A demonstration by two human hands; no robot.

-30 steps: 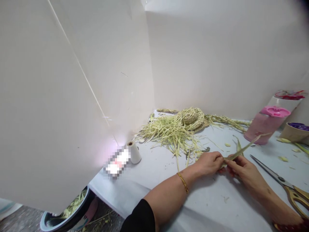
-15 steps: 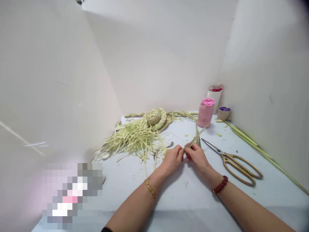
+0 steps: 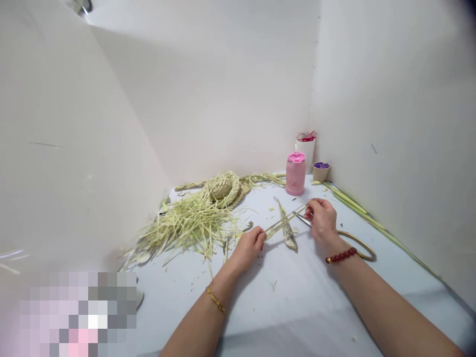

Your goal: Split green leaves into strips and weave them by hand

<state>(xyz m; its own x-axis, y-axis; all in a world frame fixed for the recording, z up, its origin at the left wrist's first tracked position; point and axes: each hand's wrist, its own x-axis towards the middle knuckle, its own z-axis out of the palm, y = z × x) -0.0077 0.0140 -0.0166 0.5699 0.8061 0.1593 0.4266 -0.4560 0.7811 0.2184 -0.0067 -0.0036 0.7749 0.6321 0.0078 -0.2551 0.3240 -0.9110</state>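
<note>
Thin pale-green plant strips (image 3: 283, 224) stretch between my two hands above the table. My left hand (image 3: 250, 248) is closed on their near left end. Their far right end is pinched in my right hand (image 3: 320, 218), held higher and farther off. Under the strips lies a dried, greyish-green leaf piece (image 3: 288, 233). The scissors (image 3: 366, 248) rest on the table beneath my right hand and wrist, which hide most of them; a blade tip and a gold handle loop show.
A heap of loose straw strips (image 3: 189, 218) lies left, with coiled woven straw (image 3: 223, 187) behind it. At the back stand a pink bottle (image 3: 296, 176), a white cup (image 3: 308, 147) and a small tan cup (image 3: 321, 172). Long green stalks (image 3: 383, 228) run along the right wall (image 3: 401, 124).
My hands, together before, have moved apart, drawing the strips out between them. My right hand moved right and away, now covering much of the scissors. The view has turned slightly right.
</note>
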